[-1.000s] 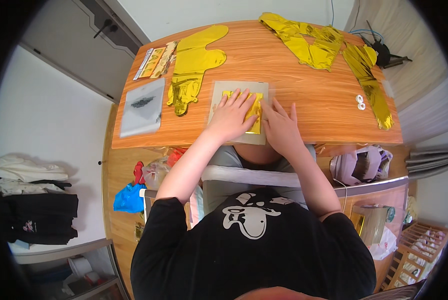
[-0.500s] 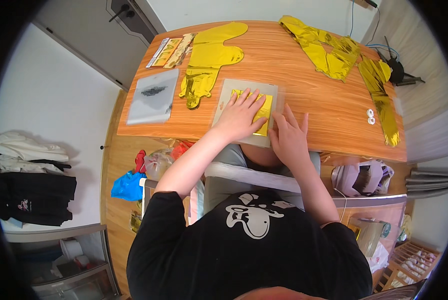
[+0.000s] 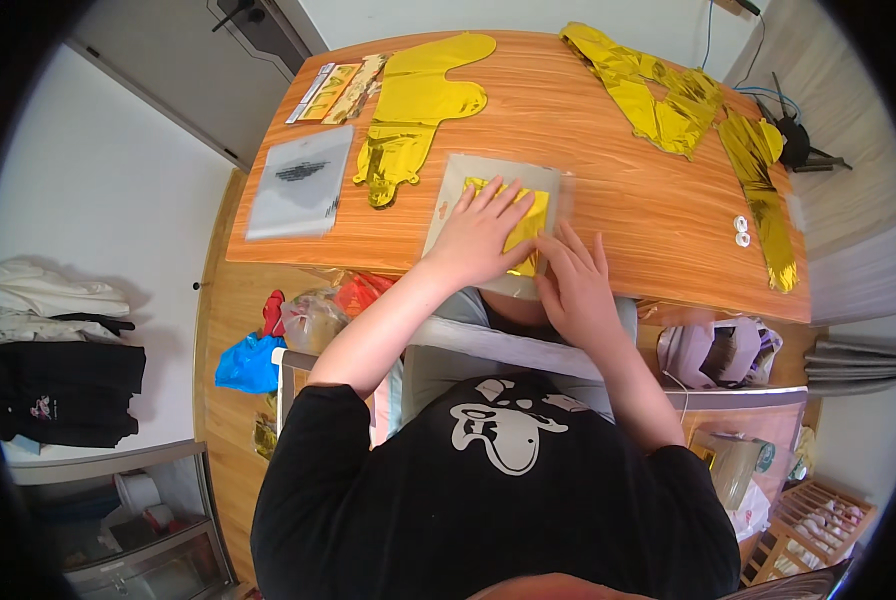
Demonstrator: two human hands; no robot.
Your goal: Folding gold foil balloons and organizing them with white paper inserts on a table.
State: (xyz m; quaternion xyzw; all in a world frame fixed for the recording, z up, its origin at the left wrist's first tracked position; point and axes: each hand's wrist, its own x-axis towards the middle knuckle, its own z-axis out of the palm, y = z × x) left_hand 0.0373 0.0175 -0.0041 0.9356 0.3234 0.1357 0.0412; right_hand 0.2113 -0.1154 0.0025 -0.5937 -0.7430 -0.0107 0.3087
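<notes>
My left hand (image 3: 480, 232) lies flat, fingers spread, on a folded gold foil sheet (image 3: 530, 228). The foil rests on a grey card (image 3: 452, 190) with a clear plastic sleeve around its edges, by the table's near edge. At the right side of that card is my right hand (image 3: 576, 288), its fingers extended and apart, with the fingertips at the foil's right edge. Whether they touch foil or sleeve is hard to tell. Beyond my left hand, a flat, uninflated gold foil balloon (image 3: 408, 110) is spread out.
More gold foil balloons lie at the far right (image 3: 658, 100) and along the right edge (image 3: 761, 200), near two small white rolls (image 3: 741, 231). Clear plastic sleeves (image 3: 300, 185) and a printed card (image 3: 338, 92) are on the left of the wooden table (image 3: 628, 200).
My right hand has moved slightly left, bringing its fingers closer to the foil's edge. The left hand keeps its place on the foil. The view has shifted a little.
</notes>
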